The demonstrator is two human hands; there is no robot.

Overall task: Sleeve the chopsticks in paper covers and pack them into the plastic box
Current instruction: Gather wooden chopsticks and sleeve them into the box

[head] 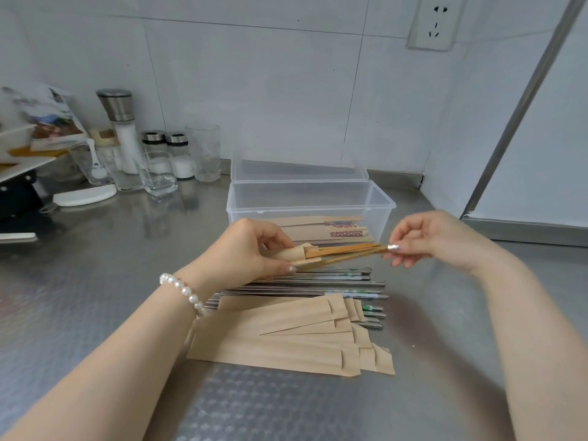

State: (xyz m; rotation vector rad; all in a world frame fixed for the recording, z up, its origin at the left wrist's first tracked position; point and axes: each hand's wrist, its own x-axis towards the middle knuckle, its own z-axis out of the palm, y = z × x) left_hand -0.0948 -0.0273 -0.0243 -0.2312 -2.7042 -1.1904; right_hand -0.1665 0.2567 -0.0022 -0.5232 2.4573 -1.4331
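My left hand [251, 249] grips a brown paper sleeve [294, 253] at its open mouth, above the steel counter. My right hand [423, 238] pinches the far end of a pair of wooden chopsticks [346, 253], whose tips lie in the sleeve's mouth. Behind my hands stands the clear plastic box [378, 198] with its lid open; several sleeved chopsticks [321, 229] lie inside. Below my hands lie a heap of loose metal chopsticks [334, 284] and a fan of empty paper sleeves [286, 338].
At the back left stand a grinder [119, 122], two shaker jars [178, 154], several glasses [203, 151] and a white lid [84, 195]. A steel cabinet [525, 154] rises at the right. A wall socket [434, 22] sits above.
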